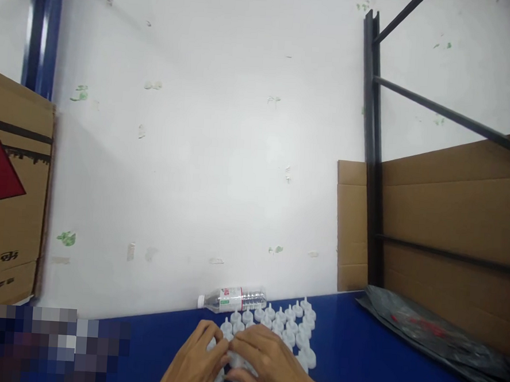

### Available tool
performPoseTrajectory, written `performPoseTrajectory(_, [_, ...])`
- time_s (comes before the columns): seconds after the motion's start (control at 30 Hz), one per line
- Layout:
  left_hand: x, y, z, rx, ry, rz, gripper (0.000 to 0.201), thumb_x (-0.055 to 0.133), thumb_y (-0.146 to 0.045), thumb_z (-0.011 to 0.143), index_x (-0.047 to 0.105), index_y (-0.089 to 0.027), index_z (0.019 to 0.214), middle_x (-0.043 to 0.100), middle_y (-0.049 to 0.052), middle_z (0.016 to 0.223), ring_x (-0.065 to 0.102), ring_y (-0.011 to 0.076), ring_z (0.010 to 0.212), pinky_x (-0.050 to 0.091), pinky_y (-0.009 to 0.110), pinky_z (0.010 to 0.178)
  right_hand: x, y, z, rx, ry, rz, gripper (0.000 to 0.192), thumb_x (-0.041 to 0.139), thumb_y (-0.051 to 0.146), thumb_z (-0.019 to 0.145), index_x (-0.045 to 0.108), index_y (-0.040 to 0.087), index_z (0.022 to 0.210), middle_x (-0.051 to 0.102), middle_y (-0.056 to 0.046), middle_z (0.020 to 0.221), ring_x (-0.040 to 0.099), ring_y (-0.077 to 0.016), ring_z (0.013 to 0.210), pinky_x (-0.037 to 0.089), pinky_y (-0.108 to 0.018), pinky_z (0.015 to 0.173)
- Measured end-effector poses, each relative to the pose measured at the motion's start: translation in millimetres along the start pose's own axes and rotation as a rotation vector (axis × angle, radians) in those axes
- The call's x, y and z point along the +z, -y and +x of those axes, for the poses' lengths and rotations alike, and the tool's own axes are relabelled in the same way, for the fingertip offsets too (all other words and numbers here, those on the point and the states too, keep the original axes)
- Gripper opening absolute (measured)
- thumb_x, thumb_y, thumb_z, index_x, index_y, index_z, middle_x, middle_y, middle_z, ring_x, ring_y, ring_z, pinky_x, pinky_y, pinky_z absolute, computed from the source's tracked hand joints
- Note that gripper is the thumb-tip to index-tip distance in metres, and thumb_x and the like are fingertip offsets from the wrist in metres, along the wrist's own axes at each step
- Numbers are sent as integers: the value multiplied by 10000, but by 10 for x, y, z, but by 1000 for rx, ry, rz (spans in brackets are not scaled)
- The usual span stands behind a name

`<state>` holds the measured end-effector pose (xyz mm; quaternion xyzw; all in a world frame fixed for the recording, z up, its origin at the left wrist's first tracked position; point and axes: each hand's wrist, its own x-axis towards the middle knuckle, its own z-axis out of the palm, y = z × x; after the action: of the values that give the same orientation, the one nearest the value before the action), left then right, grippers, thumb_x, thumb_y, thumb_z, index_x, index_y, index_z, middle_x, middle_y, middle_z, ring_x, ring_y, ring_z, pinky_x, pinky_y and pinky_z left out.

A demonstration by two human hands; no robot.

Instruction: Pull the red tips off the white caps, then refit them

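Note:
Several white caps with thin pointed nozzles (pixel 289 337) stand close together, nozzles up, on a blue tabletop (pixel 154 346). My left hand (pixel 199 357) is at the near left side of the group, its fingers bent and closed around white caps. My right hand (pixel 268 359) reaches over the middle of the group, fingers curled down on the caps beneath. The fingertips of both hands meet, and white plastic shows between them. Which caps each hand grips is partly hidden by the fingers.
Behind the caps a clear plastic bottle (pixel 235 299) lies on its side against the white wall (pixel 205 153). A cardboard box (pixel 12 211) stands left. On the right are a dark metal rack (pixel 373 135), cardboard sheets (pixel 451 226) and a grey plastic bag (pixel 436 329).

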<state>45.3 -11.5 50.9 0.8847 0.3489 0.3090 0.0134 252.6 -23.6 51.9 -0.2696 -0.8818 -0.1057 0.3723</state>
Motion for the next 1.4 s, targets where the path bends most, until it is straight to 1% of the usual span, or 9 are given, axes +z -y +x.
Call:
performPoseTrajectory(0.13, [-48,-59,29,-245,-10,-321,530,258,-576,1026,507,-235,705,597,37,801,548,224,802,479,345,761,-111,-143,38,-8,20,-77,192,621,245,986,645,256,1176,747,-45,1104,684,-214,984,467,-398,987])
performPoseTrajectory(0.23, [-198,4,57,-364,-41,-455,570,235,-652,999,466,-231,693,553,11,756,533,207,762,455,325,733,-271,-563,-83,190,-81,-133,176,589,263,994,671,259,1150,747,-72,1156,693,-244,1036,453,-443,1008])
performPoseTrajectory(0.33, [-343,166,54,-374,-157,-319,542,250,-641,1001,448,-235,702,536,2,740,527,208,744,435,332,725,-454,-1114,-343,467,-160,-199,206,549,351,1001,671,240,1126,750,-99,1068,695,-292,984,493,-465,931])
performPoseTrajectory(0.4, [-375,292,30,-369,-178,-164,500,268,-592,1015,481,-238,732,565,11,765,542,228,790,439,356,769,-535,-1430,-543,652,-185,-233,221,521,372,1015,657,236,1122,741,-77,933,700,-264,852,534,-422,829])
performPoseTrajectory(0.57, [-234,589,-66,-288,-56,166,375,345,-408,1005,629,-220,847,636,86,944,560,288,949,439,459,905,-536,-1870,-916,957,-139,-273,253,616,373,1011,646,169,1158,684,-59,1106,682,-195,914,576,-396,825])
performPoseTrajectory(0.73, [-133,769,-108,-311,-33,143,332,355,-305,980,668,-213,918,641,95,1003,592,276,1006,479,433,927,-465,-2025,-1086,1081,-29,-264,284,638,358,1000,634,182,1224,647,-84,1240,663,-229,1037,570,-438,886])
performPoseTrajectory(0.93, [-175,740,-115,-346,42,1,311,414,-244,942,701,-223,1058,677,79,1086,623,252,1076,492,390,991,-408,-2068,-1135,1129,36,-169,281,629,363,1006,634,183,1222,656,-80,1216,673,-218,1001,579,-420,860])
performPoseTrajectory(1.2, [-37,722,-115,-329,71,-30,449,280,-405,1054,691,-240,1125,693,64,1159,604,235,1112,456,391,1041,-414,-2089,-1096,1113,-56,-69,284,616,388,1011,643,188,1211,654,-80,1231,665,-230,1034,565,-438,895])
performPoseTrajectory(1.4, [-30,578,-86,-299,147,-89,518,201,-488,1070,661,-254,1120,665,48,1153,592,225,1097,452,401,1021,-341,-1991,-1016,981,-117,84,316,615,385,1011,628,203,1268,608,-96,1352,619,-268,1174,510,-502,1000])
